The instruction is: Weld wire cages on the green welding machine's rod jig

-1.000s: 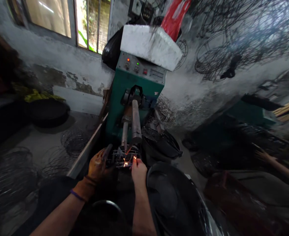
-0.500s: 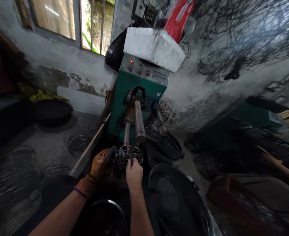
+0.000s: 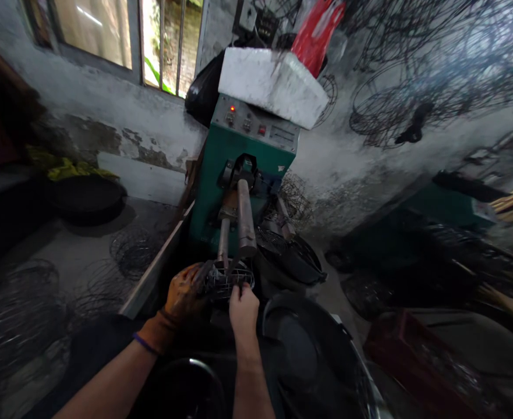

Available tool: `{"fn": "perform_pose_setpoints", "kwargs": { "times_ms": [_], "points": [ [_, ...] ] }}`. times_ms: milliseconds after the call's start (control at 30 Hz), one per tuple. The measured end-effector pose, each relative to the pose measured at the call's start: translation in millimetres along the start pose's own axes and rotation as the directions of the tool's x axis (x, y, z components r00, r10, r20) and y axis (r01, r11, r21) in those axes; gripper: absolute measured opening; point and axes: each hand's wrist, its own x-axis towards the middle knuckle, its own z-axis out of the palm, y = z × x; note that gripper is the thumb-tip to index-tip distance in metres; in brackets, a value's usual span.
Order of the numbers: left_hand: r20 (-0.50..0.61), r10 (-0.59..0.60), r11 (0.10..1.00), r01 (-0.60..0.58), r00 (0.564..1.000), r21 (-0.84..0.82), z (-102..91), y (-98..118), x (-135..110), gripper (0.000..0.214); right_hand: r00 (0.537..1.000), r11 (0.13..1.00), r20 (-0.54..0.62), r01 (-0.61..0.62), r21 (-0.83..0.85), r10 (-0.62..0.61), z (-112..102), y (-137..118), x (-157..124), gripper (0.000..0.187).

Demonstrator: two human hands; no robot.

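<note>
Nearest you, low in the middle, a curved rim (image 3: 190,362) catches the light from the dark. Just above it, here are your hands: the left hand (image 3: 183,294), in an orange glove with a purple cuff edge, is up against the left end of a small round wire frame (image 3: 230,282). Its fingertips run into shadow, so I can't tell whether they're closed on it. Your right hand (image 3: 244,305), bare, has thumb and fingers pinched narrow on the frame's near edge. The frame sits right at the ends of two metal bars, the thick upper bar (image 3: 246,221) and the thinner lower bar (image 3: 223,240).

A big black basin (image 3: 297,349) lies beside your right forearm; a wooden board (image 3: 155,265) slants past on the left. Farther along stands the green machine (image 3: 269,152), a red light (image 3: 232,109) glowing on its panel, a white foam block (image 3: 269,81) lying across its top. Away to your right, a co-worker's arm (image 3: 507,304) shows, blurred. At the back, a barred window (image 3: 171,43) on the left, and on the right a tangle of wire hoops (image 3: 417,87) against the wall.
</note>
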Motion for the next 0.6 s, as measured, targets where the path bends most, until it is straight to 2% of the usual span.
{"fn": "perform_pose_setpoints", "kwargs": {
  "times_ms": [133,233,300,400,600],
  "points": [
    [-0.044,-0.017,0.999,0.019,0.999,0.043,2.9,1,-8,0.073,0.999,0.999,-0.017,0.034,0.037,-0.033,3,2,-2,0.028],
    [-0.080,-0.116,0.984,0.126,0.990,0.127,6.1,-6,-19,0.084,0.999,0.998,-0.017,0.041,0.052,-0.040,5,4,-2,0.028],
    [-0.080,-0.184,0.969,0.194,0.980,0.155,6.8,-13,-24,0.079,0.999,0.997,-0.030,0.030,0.069,-0.028,5,6,0,0.027],
    [-0.053,-0.173,0.979,0.177,0.984,0.098,4.5,-18,-23,0.076,0.999,0.991,-0.033,-0.023,0.129,0.027,4,12,5,0.025],
    [-0.012,-0.156,0.987,0.156,0.988,0.041,1.7,-10,-15,0.075,0.994,0.973,-0.032,-0.095,0.211,0.104,-1,23,12,0.024]
  ]
}}
